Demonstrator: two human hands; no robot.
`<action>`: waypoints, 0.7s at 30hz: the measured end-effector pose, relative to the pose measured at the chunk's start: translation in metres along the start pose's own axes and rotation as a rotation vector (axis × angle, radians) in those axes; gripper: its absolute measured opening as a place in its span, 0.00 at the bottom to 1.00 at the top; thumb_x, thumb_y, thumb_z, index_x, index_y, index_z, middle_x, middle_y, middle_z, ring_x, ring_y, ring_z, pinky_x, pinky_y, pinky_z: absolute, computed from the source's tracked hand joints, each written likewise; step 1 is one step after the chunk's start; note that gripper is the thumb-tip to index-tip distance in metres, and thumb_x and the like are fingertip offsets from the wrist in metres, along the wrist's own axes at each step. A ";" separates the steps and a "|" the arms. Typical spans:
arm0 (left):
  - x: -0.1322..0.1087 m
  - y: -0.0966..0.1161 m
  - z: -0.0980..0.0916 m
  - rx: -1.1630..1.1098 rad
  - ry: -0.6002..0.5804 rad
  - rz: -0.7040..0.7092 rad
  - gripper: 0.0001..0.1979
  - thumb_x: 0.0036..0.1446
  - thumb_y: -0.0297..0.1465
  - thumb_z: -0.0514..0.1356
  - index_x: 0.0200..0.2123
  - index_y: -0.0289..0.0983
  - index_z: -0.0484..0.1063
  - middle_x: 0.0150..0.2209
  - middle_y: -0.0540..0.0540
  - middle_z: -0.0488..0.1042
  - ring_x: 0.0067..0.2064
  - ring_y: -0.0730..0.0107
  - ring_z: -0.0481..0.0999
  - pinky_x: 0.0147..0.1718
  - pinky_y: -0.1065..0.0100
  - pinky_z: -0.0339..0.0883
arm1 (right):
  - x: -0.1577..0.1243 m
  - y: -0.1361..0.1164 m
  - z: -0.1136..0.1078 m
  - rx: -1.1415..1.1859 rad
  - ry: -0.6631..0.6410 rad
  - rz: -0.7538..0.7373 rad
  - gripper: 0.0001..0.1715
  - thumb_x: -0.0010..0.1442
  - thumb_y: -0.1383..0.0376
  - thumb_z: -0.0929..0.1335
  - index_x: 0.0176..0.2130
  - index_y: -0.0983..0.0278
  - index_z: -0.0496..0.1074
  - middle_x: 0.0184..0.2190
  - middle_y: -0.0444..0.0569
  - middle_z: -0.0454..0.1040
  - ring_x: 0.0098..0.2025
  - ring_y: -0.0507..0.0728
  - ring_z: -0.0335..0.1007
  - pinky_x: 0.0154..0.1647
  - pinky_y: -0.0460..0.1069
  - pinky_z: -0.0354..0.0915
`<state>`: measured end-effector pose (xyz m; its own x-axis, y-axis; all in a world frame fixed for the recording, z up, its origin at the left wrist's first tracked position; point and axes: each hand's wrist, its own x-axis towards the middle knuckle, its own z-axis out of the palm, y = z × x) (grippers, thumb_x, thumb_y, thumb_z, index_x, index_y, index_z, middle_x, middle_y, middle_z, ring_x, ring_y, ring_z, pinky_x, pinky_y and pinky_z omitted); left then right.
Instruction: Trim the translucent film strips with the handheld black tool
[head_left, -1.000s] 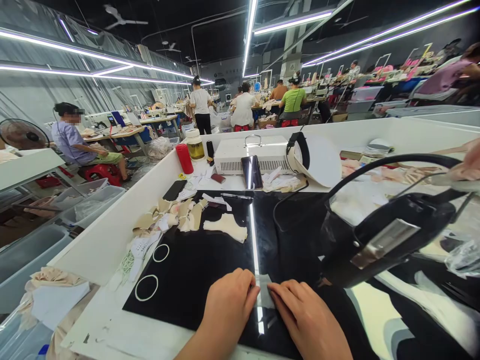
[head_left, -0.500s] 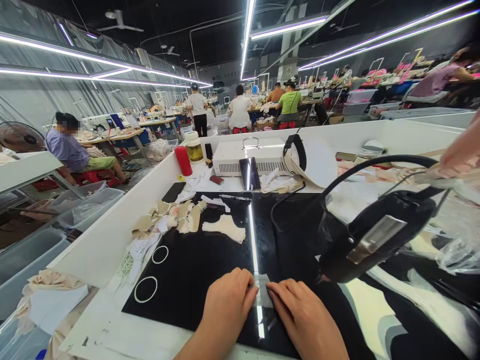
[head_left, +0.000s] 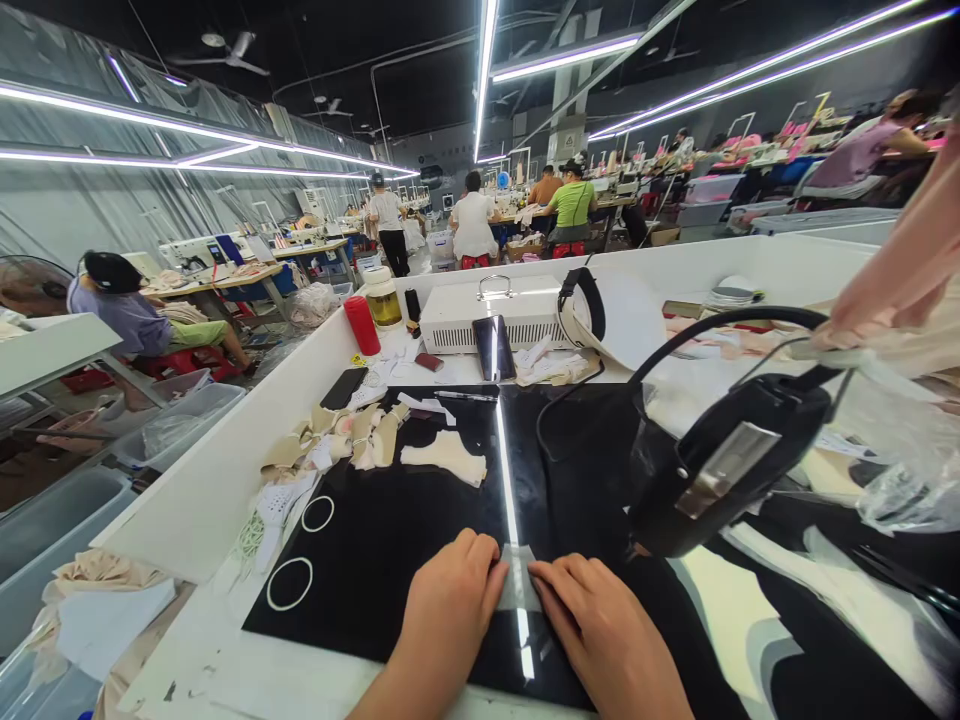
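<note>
On a glossy black panel (head_left: 390, 540), a small translucent strip (head_left: 517, 580) lies between my two hands. My left hand (head_left: 454, 595) pinches its left edge, thumb and fingers pressed together. At the right edge, the fingers of my right hand (head_left: 600, 610) are closed in the same way. Both hands rest low, close to the panel. Ahead of them lies a cream fabric piece (head_left: 446, 458) with curved edges. Two white rings (head_left: 289, 583) show on the panel at the left.
At the right, another person's hand (head_left: 870, 300) is by a black corded device (head_left: 720, 470) with a silver plate. Pale cut pieces (head_left: 727, 600) lie below it. A white vented box (head_left: 491, 315), phone (head_left: 493, 348) and red cylinder (head_left: 362, 325) stand behind. Beige scraps (head_left: 375, 435) lie left.
The black device and the other person's hand have shifted slightly left. The seated person at the left has lowered their head. My hands keep nearly the same hold on the strip.
</note>
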<state>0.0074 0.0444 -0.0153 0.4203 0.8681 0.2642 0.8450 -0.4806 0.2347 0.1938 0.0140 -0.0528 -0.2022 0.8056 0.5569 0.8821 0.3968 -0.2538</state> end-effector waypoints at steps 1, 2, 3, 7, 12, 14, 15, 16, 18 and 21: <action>-0.001 0.001 -0.001 0.014 0.009 0.019 0.07 0.69 0.24 0.57 0.38 0.39 0.72 0.34 0.48 0.75 0.34 0.63 0.77 0.33 0.66 0.69 | 0.000 0.000 0.000 0.001 0.002 0.000 0.25 0.78 0.62 0.54 0.43 0.62 0.76 0.31 0.49 0.76 0.30 0.58 0.73 0.33 0.54 0.69; -0.001 0.002 -0.001 0.023 0.021 0.052 0.08 0.70 0.23 0.55 0.39 0.38 0.73 0.35 0.47 0.76 0.36 0.61 0.78 0.35 0.64 0.71 | 0.000 0.000 0.000 0.003 0.005 -0.001 0.24 0.78 0.62 0.54 0.43 0.62 0.76 0.31 0.49 0.75 0.30 0.58 0.73 0.33 0.54 0.69; -0.002 0.003 -0.002 0.023 0.036 0.099 0.10 0.71 0.23 0.54 0.39 0.38 0.73 0.36 0.46 0.76 0.37 0.60 0.78 0.37 0.62 0.72 | 0.000 -0.001 0.001 0.004 0.009 -0.002 0.24 0.78 0.62 0.54 0.43 0.62 0.76 0.31 0.49 0.75 0.30 0.58 0.73 0.33 0.54 0.69; -0.002 0.009 0.001 -0.079 0.157 0.332 0.12 0.74 0.25 0.49 0.43 0.36 0.72 0.39 0.45 0.79 0.41 0.60 0.80 0.43 0.60 0.77 | -0.001 0.000 0.004 0.012 0.031 -0.009 0.25 0.78 0.61 0.54 0.43 0.63 0.75 0.30 0.49 0.75 0.30 0.58 0.73 0.32 0.54 0.68; 0.001 0.009 0.015 -0.136 0.252 0.430 0.15 0.76 0.26 0.46 0.45 0.34 0.73 0.43 0.44 0.81 0.44 0.62 0.82 0.49 0.61 0.79 | -0.002 0.001 0.007 -0.001 0.058 -0.018 0.26 0.78 0.59 0.53 0.42 0.63 0.75 0.29 0.48 0.75 0.28 0.58 0.72 0.30 0.54 0.67; 0.002 0.008 0.018 -0.118 0.265 0.432 0.15 0.76 0.26 0.46 0.45 0.33 0.73 0.43 0.44 0.82 0.45 0.62 0.83 0.50 0.61 0.80 | -0.002 0.002 0.008 -0.009 0.067 -0.021 0.26 0.78 0.59 0.53 0.42 0.63 0.75 0.29 0.48 0.75 0.28 0.59 0.73 0.30 0.54 0.67; 0.002 0.008 0.018 -0.110 0.268 0.434 0.15 0.76 0.26 0.46 0.45 0.33 0.73 0.43 0.44 0.82 0.45 0.62 0.83 0.50 0.61 0.80 | -0.002 0.002 0.009 -0.013 0.072 -0.022 0.26 0.78 0.60 0.53 0.41 0.63 0.74 0.29 0.48 0.75 0.28 0.59 0.73 0.30 0.54 0.67; 0.002 0.008 0.019 -0.102 0.272 0.436 0.16 0.76 0.26 0.46 0.45 0.33 0.74 0.43 0.44 0.82 0.45 0.62 0.83 0.50 0.61 0.80 | -0.002 0.002 0.009 -0.017 0.076 -0.023 0.26 0.78 0.60 0.53 0.41 0.63 0.74 0.29 0.48 0.75 0.28 0.59 0.73 0.31 0.54 0.67; 0.002 0.007 0.018 -0.087 0.284 0.437 0.16 0.76 0.26 0.46 0.46 0.33 0.74 0.44 0.44 0.82 0.46 0.62 0.84 0.50 0.61 0.80 | -0.002 0.002 0.010 -0.023 0.086 -0.023 0.25 0.78 0.60 0.53 0.40 0.63 0.74 0.29 0.48 0.75 0.28 0.59 0.73 0.31 0.54 0.67; 0.001 0.007 0.018 -0.079 0.289 0.434 0.16 0.76 0.26 0.47 0.47 0.33 0.75 0.45 0.44 0.83 0.47 0.61 0.84 0.50 0.61 0.80 | -0.002 0.000 0.010 -0.032 0.095 -0.026 0.26 0.78 0.60 0.53 0.40 0.63 0.74 0.29 0.48 0.75 0.28 0.58 0.73 0.31 0.54 0.67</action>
<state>0.0198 0.0435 -0.0301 0.6081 0.5227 0.5975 0.5813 -0.8058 0.1133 0.1901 0.0172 -0.0615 -0.1850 0.7491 0.6361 0.8906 0.4015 -0.2139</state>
